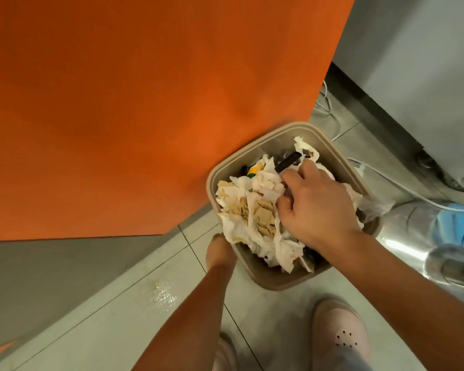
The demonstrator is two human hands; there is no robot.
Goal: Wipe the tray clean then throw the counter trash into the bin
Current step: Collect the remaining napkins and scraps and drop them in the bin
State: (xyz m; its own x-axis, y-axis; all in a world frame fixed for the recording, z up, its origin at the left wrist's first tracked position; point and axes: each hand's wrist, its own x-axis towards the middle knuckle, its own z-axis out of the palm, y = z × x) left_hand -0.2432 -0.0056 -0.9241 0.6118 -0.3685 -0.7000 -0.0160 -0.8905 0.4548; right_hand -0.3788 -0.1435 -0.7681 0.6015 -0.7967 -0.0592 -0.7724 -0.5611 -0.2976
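A beige square bin (268, 279) stands on the tiled floor against an orange panel. It is heaped with crumpled white and brown-stained paper trash (255, 210), and a black item and a yellow scrap show further in. My right hand (319, 202) is down in the bin on top of the heap, fingers curled into the paper. My left hand (220, 250) is at the bin's near-left corner, holding the rim. Its fingers are hidden under overhanging tissue. No tray is in view.
The orange panel (145, 103) fills the left and top, with a grey base strip below it. A wet patch (162, 293) lies on the floor tiles. White cables (330, 108), a steel cabinet (426, 76) and a shiny metal object (418, 236) crowd the right. My pink shoe (338, 333) is below.
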